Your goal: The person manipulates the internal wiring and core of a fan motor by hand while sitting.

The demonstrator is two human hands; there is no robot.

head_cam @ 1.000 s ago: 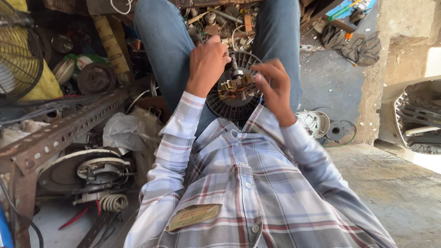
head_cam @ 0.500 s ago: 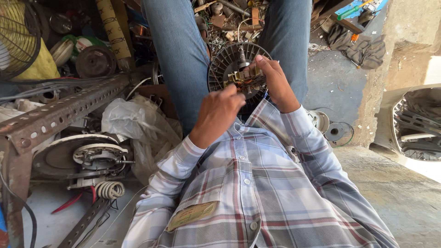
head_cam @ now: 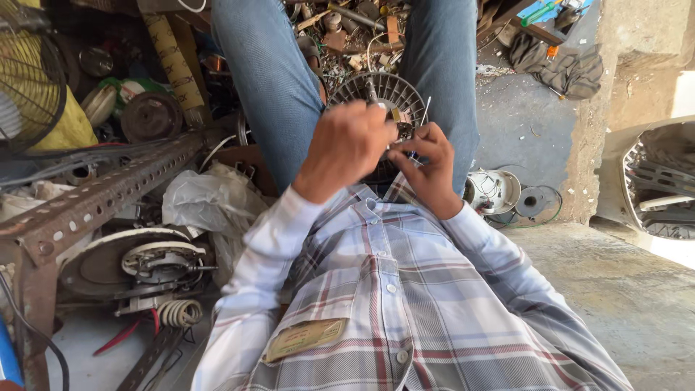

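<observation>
A round, ribbed metal motor part (head_cam: 384, 90) rests on my lap between my knees in blue jeans. My left hand (head_cam: 346, 145) lies over its near side, fingers curled and pinching at the copper-coloured centre. My right hand (head_cam: 428, 165) touches the left one from the right and pinches a thin pale wire (head_cam: 427, 107) that sticks up past the disc's rim. My hands hide most of the part's centre. My plaid shirt sleeves fill the foreground.
A rusty perforated angle bar (head_cam: 94, 199) runs across the left, above a round motor plate with a coil spring (head_cam: 145, 264). A yellow fan guard (head_cam: 36, 80), a plastic bag (head_cam: 206, 199), scrap parts, a small white motor cover (head_cam: 492, 192) and a concrete ledge (head_cam: 622, 282) surround me.
My left hand came off the far left rim of the motor part, drew back toward my chest, then went onto its centre beside the right hand. The right hand stayed on the part.
</observation>
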